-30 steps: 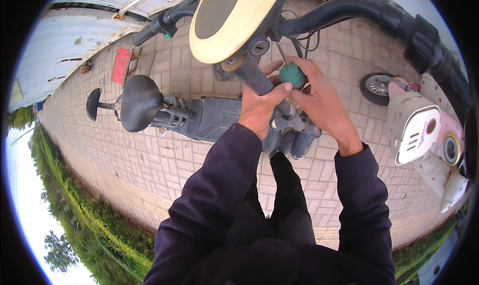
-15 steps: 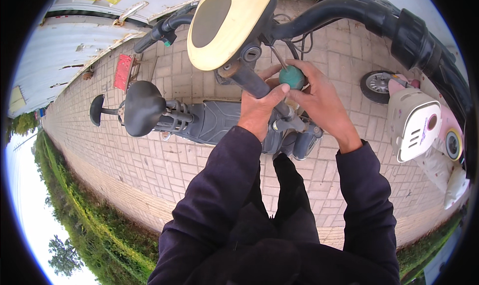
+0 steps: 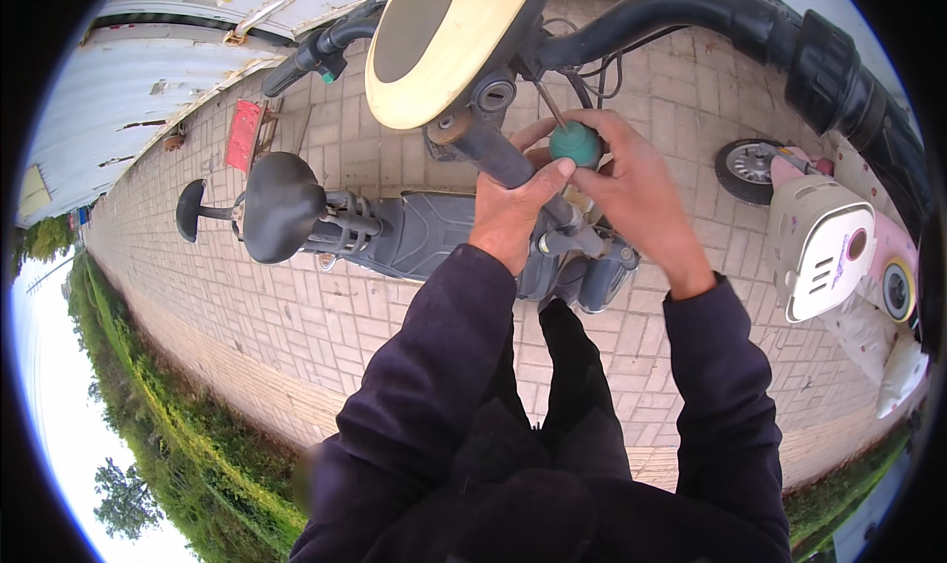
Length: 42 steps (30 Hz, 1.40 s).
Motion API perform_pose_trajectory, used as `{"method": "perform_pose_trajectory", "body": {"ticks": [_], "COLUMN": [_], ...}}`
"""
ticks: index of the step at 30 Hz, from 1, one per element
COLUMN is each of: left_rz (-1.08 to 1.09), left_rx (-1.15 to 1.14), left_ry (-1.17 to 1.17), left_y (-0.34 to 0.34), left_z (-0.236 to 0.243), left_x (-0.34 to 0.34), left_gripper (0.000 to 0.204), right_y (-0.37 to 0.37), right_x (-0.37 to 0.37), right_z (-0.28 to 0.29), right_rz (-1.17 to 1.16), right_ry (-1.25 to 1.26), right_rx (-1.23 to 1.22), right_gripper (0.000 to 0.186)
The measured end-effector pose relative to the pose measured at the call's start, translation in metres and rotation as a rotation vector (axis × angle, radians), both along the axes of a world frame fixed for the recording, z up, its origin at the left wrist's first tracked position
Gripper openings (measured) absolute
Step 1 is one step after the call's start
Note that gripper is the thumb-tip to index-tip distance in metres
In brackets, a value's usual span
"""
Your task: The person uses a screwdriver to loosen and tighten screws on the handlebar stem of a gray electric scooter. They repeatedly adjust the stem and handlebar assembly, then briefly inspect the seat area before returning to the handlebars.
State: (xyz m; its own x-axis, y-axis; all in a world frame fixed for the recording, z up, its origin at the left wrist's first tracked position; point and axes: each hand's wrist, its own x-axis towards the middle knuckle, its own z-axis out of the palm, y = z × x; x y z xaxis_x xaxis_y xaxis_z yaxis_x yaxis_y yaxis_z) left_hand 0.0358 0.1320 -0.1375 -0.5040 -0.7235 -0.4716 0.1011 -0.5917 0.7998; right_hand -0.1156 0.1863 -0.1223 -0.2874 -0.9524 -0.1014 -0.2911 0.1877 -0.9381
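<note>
A screwdriver with a round green handle [image 3: 576, 144] points up, its thin shaft reaching beneath the cream display housing [image 3: 464, 21] of an electric scooter, right of a key lock [image 3: 494, 97]. My right hand [image 3: 636, 198] is closed around the handle from the right, fingertips over its top. Against the dark steering column [image 3: 483, 154], my left hand [image 3: 508, 208] curls round, thumb at the handle's lower left; some of its fingers are hidden behind column and handle. Black handlebars [image 3: 671, 16] arch to both sides.
The scooter's deck [image 3: 424, 238] and black seat [image 3: 284, 208] lie left and below. A red board [image 3: 241, 134] stands near a white wall [image 3: 118, 100]. At right is a pink-and-white child's ride-on vehicle [image 3: 819, 252]. Pavement [image 3: 355, 336] borders a hedge [image 3: 158, 395].
The view has shifted slightly. Both hands stay at the steering column and green-handled screwdriver, with only very small movement of the fingers and handle.
</note>
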Motion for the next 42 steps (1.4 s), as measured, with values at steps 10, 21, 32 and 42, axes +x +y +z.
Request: {"method": "perform_pose_trajectory", "body": {"ticks": [10,21,32,42], "left_rz": [0.085,0.033,0.109,0.123], "left_rx": [-0.008,-0.046,-0.019,-0.048], "left_ry": [-0.009,-0.003,0.005,0.027], "left_y": [0.002,-0.001,0.002,0.002], "left_z": [-0.002,-0.004,-0.004,-0.005], "left_x": [-0.002,0.0,-0.004,-0.004], "left_gripper": [0.069,0.068,0.064,0.065], "right_y": [0.003,0.004,-0.003,-0.002], "right_x": [0.012,0.026,0.034,0.013], "right_z": [-0.006,-0.009,-0.015,-0.009], "right_rz": [-0.055,-0.245,-0.261,-0.106], "right_ry": [0.158,0.292,0.449,0.282], "right_rx": [-0.047,0.01,0.131,0.045], "right_gripper": [0.041,0.046,0.047,0.047]}}
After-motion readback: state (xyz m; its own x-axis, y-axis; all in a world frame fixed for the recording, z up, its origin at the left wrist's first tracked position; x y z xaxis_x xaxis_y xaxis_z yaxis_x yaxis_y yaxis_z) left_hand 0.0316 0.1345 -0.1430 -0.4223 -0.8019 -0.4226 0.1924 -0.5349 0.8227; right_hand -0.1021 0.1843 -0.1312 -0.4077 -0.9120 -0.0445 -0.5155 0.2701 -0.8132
